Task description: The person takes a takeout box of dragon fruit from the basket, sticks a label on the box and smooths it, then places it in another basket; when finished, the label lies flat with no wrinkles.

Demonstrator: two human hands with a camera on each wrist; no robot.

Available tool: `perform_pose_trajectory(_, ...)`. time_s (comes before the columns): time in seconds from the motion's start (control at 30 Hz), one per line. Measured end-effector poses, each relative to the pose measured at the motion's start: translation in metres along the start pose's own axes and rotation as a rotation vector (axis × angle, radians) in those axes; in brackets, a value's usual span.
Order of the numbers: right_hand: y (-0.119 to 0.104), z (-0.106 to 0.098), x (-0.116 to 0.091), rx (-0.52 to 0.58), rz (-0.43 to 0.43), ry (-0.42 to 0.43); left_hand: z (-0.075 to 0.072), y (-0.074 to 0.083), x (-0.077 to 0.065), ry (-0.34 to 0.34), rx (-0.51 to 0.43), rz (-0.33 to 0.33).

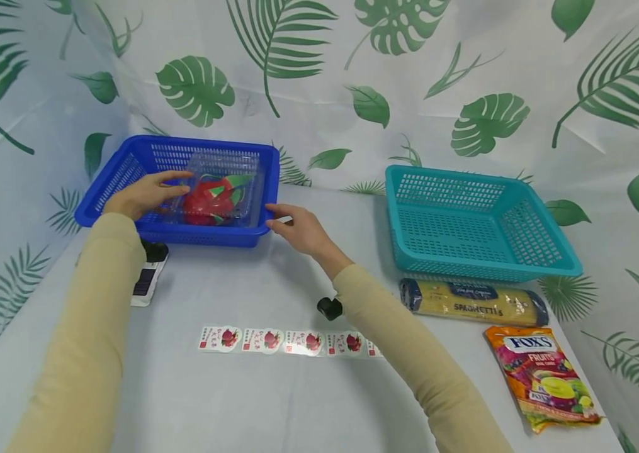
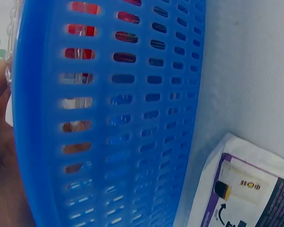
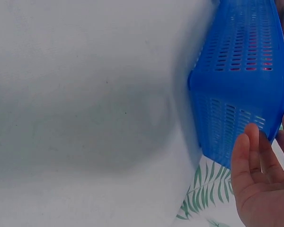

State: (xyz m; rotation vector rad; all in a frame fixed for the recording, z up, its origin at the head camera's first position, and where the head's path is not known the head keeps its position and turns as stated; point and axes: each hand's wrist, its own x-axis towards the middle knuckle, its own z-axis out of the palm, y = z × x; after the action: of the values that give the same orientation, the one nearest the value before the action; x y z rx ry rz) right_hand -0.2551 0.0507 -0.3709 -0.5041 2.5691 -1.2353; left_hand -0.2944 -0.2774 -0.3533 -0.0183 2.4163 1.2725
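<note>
A clear plastic box (image 1: 255, 200) with red and green contents lies in a blue basket (image 1: 223, 238) at the back left. My left hand (image 1: 146, 190) reaches over the basket's left part, its extended fingertips at the box's left edge. In the left wrist view the basket's slotted wall (image 2: 132, 109) hides much of the box, and only part of that hand (image 2: 7, 161) shows. My right hand (image 1: 299, 231) touches the basket's right rim. From the right wrist, its fingers (image 3: 244, 158) look fairly straight along the outside of the end wall.
A teal basket (image 1: 478, 269) stands at the right, with a spaghetti packet (image 1: 475, 302) and a Fox's candy bag (image 1: 546, 377) before it. A strip of pomegranate stickers (image 1: 303, 343) lies in front. A white package (image 1: 149, 280) sits by the blue basket.
</note>
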Motion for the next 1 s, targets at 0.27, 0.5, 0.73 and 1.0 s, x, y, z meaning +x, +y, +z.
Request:
perform_pose_trajectory(0.27, 0.0012, -0.0002, 0.0002, 0.01, 0.01, 0.005, 0.0012, -0.0026, 0.002, -0.092, -0.043, 0.012)
perform_pose_trajectory(0.5, 0.0028, 0.0008, 0.0011, 0.014, -0.001, 0.0, 0.0012, -0.0066, 0.005, -0.094, -0.016, 0.052)
perform_pose_trajectory(0.73, 0.002, 0.0013, 0.0006, 0.031, 0.001, -0.003, 0.0035, -0.0035, 0.0002, -0.055, 0.019, 0.07)
perform_pose_trajectory(1.0, 0.0005, 0.0004, -0.0007, 0.036, 0.002, -0.007, 0.0039, -0.0017, -0.0008, -0.016, 0.025, 0.105)
